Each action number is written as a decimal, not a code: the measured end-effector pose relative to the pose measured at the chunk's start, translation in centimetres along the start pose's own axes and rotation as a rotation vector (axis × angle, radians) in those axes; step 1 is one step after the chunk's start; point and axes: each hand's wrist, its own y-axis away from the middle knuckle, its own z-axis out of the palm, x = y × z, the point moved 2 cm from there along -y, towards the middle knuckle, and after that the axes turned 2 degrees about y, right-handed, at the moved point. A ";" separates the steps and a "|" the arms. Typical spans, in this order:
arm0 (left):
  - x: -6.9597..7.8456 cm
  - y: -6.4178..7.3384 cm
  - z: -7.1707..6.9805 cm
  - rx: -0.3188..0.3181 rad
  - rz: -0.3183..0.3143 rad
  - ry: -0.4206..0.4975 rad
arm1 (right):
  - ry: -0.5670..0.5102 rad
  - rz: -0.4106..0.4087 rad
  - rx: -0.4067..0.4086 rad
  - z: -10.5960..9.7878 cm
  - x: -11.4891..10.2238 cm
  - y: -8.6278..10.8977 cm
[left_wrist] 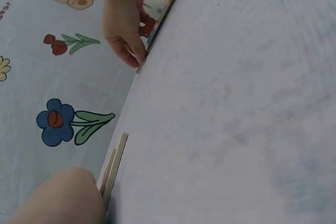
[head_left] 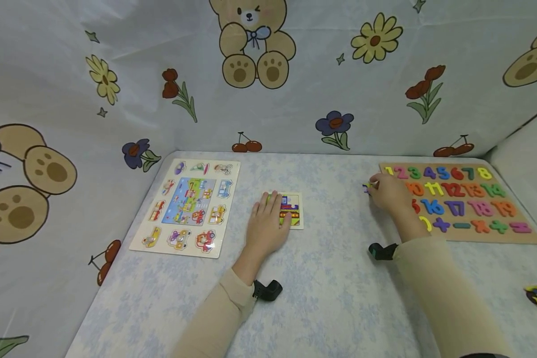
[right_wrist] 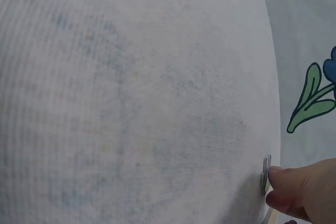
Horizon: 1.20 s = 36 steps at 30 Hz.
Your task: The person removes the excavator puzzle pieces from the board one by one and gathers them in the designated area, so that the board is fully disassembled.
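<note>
"Handling what just now?"

"Pinching a small puzzle piece point(right_wrist: 266, 167) between thumb and fingertips of the right hand point(head_left: 388, 193), right of centre in the head view, just beside the upper left corner of the number board point(head_left: 483, 238)."

"And with the other?"

"Resting the left hand point(head_left: 266, 226) on the small picture board point(head_left: 301, 214), mid-frame, with straight fingers close together, clamped on nothing. Covering much of the board's left part, so cannot tell about any gaps underneath."

"Reading that as which step?"

"Probably single-piece work on the small picture board, judging by similar purple and yellow colours. Cannot tell whether picking up or putting down."

"Calling for what next?"

"If picking up, likely for a steady pinch, a carry leftward across the frame, and a lift of the left palm to uncover the board. If putting down, merely for loosening the right fingertips."
</note>
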 end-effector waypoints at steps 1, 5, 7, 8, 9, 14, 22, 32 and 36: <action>0.0 0.0 0.0 0.004 -0.002 0.007 | -0.008 0.004 0.002 0.0 0.0 0.0; -0.1 0.0 -0.2 0.024 -0.029 0.010 | -0.057 0.010 0.007 -0.1 -0.7 0.3; -0.2 0.0 -0.4 0.033 -0.048 -0.010 | -0.091 -0.012 0.007 -0.2 -1.3 0.6; -0.3 0.0 -0.4 0.034 -0.057 -0.021 | -0.108 -0.029 0.009 -0.2 -1.7 0.7; -0.4 0.0 -0.4 0.035 -0.064 -0.029 | -0.126 -0.048 0.009 -0.2 -2.2 0.9; -0.6 0.0 -0.5 0.023 -0.073 -0.041 | -0.209 -0.140 0.019 0.5 -5.0 2.2; -0.5 0.1 -0.5 0.017 -0.086 -0.023 | -0.245 -0.260 -0.005 3.7 -10.6 3.6; -0.7 -0.1 -0.3 0.013 -0.083 -0.059 | -0.240 -0.372 -0.033 6.8 -14.6 3.9; -0.7 0.0 -0.4 0.018 -0.086 -0.061 | -0.226 -0.378 -0.038 7.4 -15.0 3.8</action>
